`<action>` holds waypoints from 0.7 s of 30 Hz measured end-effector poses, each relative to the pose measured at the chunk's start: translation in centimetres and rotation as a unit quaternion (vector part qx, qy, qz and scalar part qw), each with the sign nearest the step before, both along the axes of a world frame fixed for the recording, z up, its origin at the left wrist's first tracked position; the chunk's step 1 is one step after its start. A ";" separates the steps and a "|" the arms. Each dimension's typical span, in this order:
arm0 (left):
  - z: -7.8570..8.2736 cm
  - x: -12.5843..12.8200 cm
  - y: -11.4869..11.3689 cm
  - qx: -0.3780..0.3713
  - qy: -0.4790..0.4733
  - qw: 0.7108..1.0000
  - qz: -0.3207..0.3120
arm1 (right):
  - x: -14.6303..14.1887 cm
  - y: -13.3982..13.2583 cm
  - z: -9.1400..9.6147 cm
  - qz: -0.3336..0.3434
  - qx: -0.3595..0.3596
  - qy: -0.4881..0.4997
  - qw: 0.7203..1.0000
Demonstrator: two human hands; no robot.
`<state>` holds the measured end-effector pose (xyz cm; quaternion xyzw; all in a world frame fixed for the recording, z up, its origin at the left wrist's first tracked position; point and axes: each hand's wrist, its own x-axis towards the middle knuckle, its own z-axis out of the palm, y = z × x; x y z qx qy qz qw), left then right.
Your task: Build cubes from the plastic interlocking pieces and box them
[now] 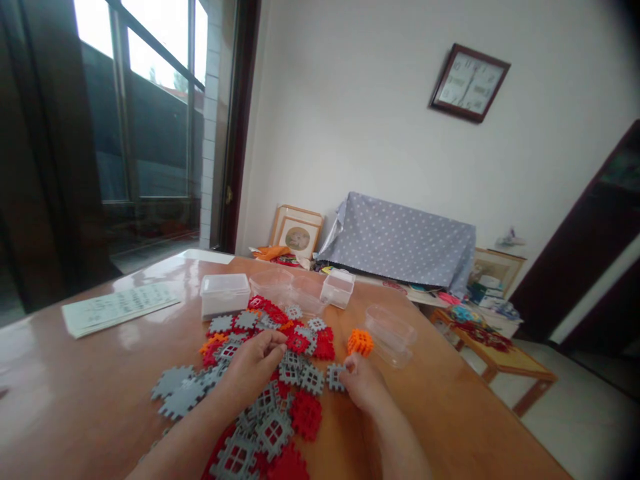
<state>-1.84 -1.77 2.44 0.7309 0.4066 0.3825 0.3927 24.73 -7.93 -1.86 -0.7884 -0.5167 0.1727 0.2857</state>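
A pile of grey and red notched plastic building tiles, several with window-like openings, spreads over the wooden table. My left hand (pixel 256 363) is over the middle of this pile, its thumb and fingers drawn together beside a red tile (pixel 298 343). Whatever lies between those fingertips is hidden. Right of the pile, my right hand (pixel 364 381) pinches the edge of a grey window tile (pixel 335 377) near the tabletop. Just beyond that hand sits a small cluster of orange tiles (pixel 360 342). Larger grey tiles (pixel 183 398) lie to the left of my left forearm.
White lidded box (pixel 225 297), small clear box (pixel 338 289) and clear plastic containers (pixel 390 333) stand behind and right of the pile. Papers (pixel 120 308) lie on the table (pixel 450 413) at left. A low wooden bench (pixel 520 365) is beyond its right edge.
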 end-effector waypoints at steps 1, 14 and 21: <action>-0.1 0.0 0.0 0.005 0.002 1.000 0.002 | 0.0 0.0 0.0 0.001 -0.006 -0.011 1.000; -0.5 0.0 0.0 0.040 0.020 0.999 0.008 | 0.0 0.1 0.8 0.011 -0.032 -0.065 0.997; -0.4 0.1 -0.2 0.055 0.034 0.998 0.009 | -0.5 -0.4 1.1 0.059 -0.017 -0.086 0.994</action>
